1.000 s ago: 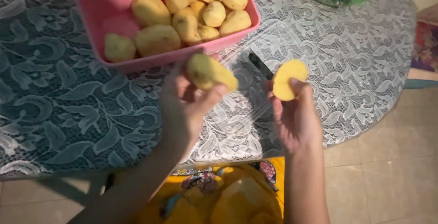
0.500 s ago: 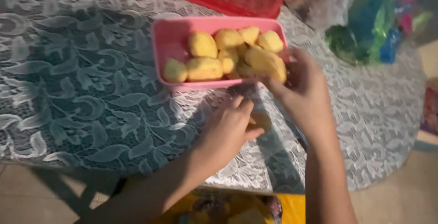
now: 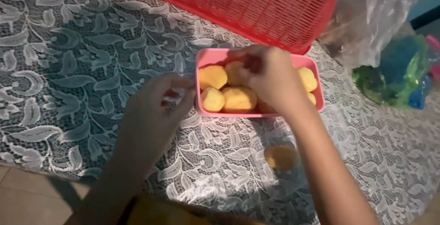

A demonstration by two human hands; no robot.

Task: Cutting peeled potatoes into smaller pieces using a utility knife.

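Two bare hands fill the middle of my view: the right hand (image 3: 268,76) reaches into a pink rectangular tub (image 3: 207,57) just above centre, its fingers curled down over the peeled yellow potatoes (image 3: 238,99) inside, though I cannot tell from here whether it grips one or merely rests on the pile. The left hand (image 3: 153,110), left of centre, hovers beside the tub's left wall with fingers bent and thumb drawn in toward the fingertips, close to the rim; whether it pinches anything is hidden from me. Several potatoes show around the right hand, two at the tub's left end, one along its near wall, and another at the right end. Below the tub, lower centre of the frame, a single round yellow piece (image 3: 280,157) lies alone on the table, blurred, just beside the right forearm. The table wears a white lace cloth (image 3: 68,69) with a leaf pattern over a dark surface. Across the top of the frame stands a red slatted plastic basket (image 3: 256,5), its edge near the tub's far wall. At upper right sit a clear plastic bag (image 3: 366,19) and a green-and-blue bundle (image 3: 394,74).
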